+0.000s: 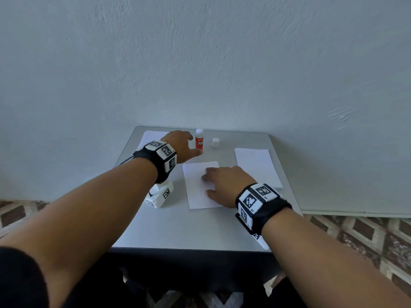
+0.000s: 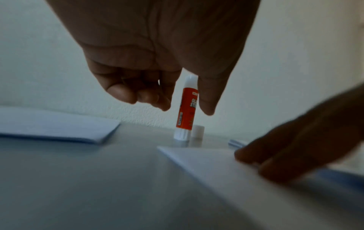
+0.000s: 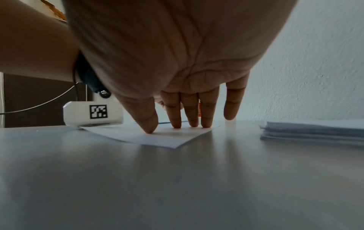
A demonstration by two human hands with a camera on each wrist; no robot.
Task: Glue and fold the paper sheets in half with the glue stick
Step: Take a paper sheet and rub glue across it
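Sheet (image 1: 198,185) under R hand (image 1: 224,185)

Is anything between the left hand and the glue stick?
Nothing visible. The left hand is open right beside the upright glue stick, not yet touching it. The loose cap stands on the stick's far side, out of the way.

Matt paper sheet (image 1: 200,185) on smooth, faintly glossy table (image 1: 189,230)

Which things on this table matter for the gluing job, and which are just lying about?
In the job:
glue stick, upright, uncapped
cap
sheet under right hand
paper stack
far-left papers
left hand, near the stick

Lying about:
nothing on the table
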